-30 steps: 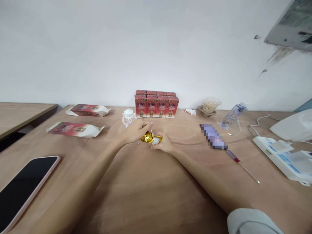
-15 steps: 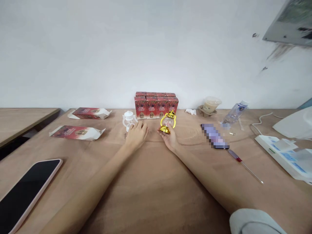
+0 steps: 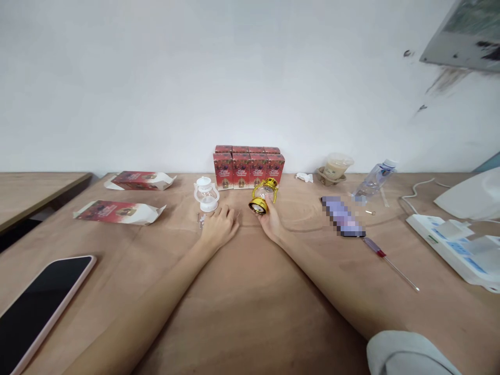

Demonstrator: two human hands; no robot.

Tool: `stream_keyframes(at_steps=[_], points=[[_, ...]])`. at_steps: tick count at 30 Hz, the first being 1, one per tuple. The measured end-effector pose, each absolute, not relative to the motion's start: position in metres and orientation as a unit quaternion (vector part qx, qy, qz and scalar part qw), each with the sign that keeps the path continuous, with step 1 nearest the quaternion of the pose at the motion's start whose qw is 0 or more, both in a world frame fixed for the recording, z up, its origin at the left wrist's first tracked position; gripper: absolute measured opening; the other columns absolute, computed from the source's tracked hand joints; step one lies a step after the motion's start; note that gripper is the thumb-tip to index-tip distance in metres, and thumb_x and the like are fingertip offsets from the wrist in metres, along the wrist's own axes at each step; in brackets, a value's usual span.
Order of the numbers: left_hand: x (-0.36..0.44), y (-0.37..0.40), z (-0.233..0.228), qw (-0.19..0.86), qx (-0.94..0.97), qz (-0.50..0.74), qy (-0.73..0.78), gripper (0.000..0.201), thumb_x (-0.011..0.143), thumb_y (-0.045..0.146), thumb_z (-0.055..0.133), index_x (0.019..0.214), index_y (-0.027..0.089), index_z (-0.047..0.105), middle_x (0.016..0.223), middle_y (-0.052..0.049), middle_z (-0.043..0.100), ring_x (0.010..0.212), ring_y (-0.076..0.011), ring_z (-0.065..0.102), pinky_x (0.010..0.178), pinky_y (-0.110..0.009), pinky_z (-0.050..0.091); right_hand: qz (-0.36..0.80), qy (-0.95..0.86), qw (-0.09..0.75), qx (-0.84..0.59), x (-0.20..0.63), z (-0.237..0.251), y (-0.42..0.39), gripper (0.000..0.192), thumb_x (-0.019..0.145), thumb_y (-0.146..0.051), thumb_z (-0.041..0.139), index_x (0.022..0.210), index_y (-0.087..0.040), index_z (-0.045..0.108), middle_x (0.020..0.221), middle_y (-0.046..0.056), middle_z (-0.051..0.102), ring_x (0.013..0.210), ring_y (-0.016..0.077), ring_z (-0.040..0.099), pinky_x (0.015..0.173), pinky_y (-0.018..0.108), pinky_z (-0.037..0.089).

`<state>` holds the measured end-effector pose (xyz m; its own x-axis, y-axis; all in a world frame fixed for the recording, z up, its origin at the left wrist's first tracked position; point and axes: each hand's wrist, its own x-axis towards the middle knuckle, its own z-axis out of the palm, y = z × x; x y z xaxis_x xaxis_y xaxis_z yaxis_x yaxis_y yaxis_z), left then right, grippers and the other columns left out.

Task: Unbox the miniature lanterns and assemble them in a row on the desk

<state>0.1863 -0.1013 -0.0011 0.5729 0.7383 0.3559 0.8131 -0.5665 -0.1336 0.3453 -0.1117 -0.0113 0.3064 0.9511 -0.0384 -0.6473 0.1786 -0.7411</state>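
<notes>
My right hand [image 3: 272, 223] is wrapped round a small gold lantern [image 3: 259, 204] with a clear globe. The lantern is tilted, its round base turned toward me. My left hand [image 3: 220, 227] rests on the wooden table [image 3: 250, 291], fingers curled down and close together; whatever lies under the fingertips is hidden. Just left of those fingers are several tiny metal pieces [image 3: 201, 221], too small to name surely. Behind them a white lantern [image 3: 206, 194] of the same shape stands upright.
Several red printed boxes [image 3: 241, 172] stand in rows by the wall. Two opened cartons [image 3: 119, 212] lie at left, above a phone [image 3: 42, 307]. On the right are a blurred purple item [image 3: 344, 217], screwdriver [image 3: 378, 249], drink cup [image 3: 336, 166], bottle [image 3: 374, 179] and power strip [image 3: 455, 250].
The gold lantern has been tipped so that its underside shows more. My left hand has drawn slightly down from the white lantern, and its fingers are more curled.
</notes>
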Motion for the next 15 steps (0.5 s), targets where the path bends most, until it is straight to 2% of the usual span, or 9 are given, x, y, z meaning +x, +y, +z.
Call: stream_keyframes(at_steps=[3, 5, 9, 15], points=[[0.1831, -0.1028, -0.0017, 0.137, -0.871, -0.144, -0.45, 0.027, 0.087, 0.031, 0.041, 0.093, 0.014, 0.061, 0.1, -0.016, 0.062, 0.097, -0.0311, 0.056, 0.079, -0.042, 0.041, 0.542, -0.228, 0.738, -0.333, 0.3455, -0.0106, -0.1121, 0.032, 0.066, -0.044, 0.072, 0.088, -0.024, 0.062, 0.085, -0.004, 0.068, 0.08, 0.0119, 0.062, 0.072, 0.022, 0.051], [0.1809, -0.1025, -0.0028, 0.122, -0.87, -0.15, -0.453, 0.028, 0.086, 0.033, 0.042, 0.091, 0.014, 0.062, 0.097, -0.017, 0.063, 0.097, -0.0324, 0.056, 0.081, -0.044, 0.04, 0.538, -0.235, 0.736, -0.339, 0.3458, -0.0113, -0.112, 0.034, 0.065, -0.043, 0.074, 0.09, -0.024, 0.062, 0.085, -0.004, 0.069, 0.079, 0.0118, 0.062, 0.069, 0.022, 0.05], [0.1794, -0.1013, -0.0057, 0.104, -0.872, -0.149, -0.455, 0.024, 0.085, 0.03, 0.044, 0.086, 0.015, 0.063, 0.094, -0.015, 0.064, 0.091, -0.0299, 0.058, 0.077, -0.041, 0.04, 0.532, -0.247, 0.723, -0.363, 0.3463, -0.0135, -0.1119, 0.036, 0.065, -0.044, 0.074, 0.091, -0.023, 0.061, 0.081, -0.003, 0.069, 0.069, 0.0116, 0.062, 0.06, 0.021, 0.048], [0.1816, -0.1041, -0.0044, 0.107, -0.864, -0.161, -0.465, 0.024, 0.088, 0.033, 0.044, 0.085, 0.017, 0.061, 0.094, -0.014, 0.065, 0.093, -0.0293, 0.058, 0.077, -0.04, 0.037, 0.562, -0.279, 0.69, -0.361, 0.3471, -0.0134, -0.1141, 0.035, 0.06, -0.041, 0.078, 0.082, -0.021, 0.06, 0.073, -0.005, 0.068, 0.061, 0.0097, 0.061, 0.058, 0.021, 0.05]])
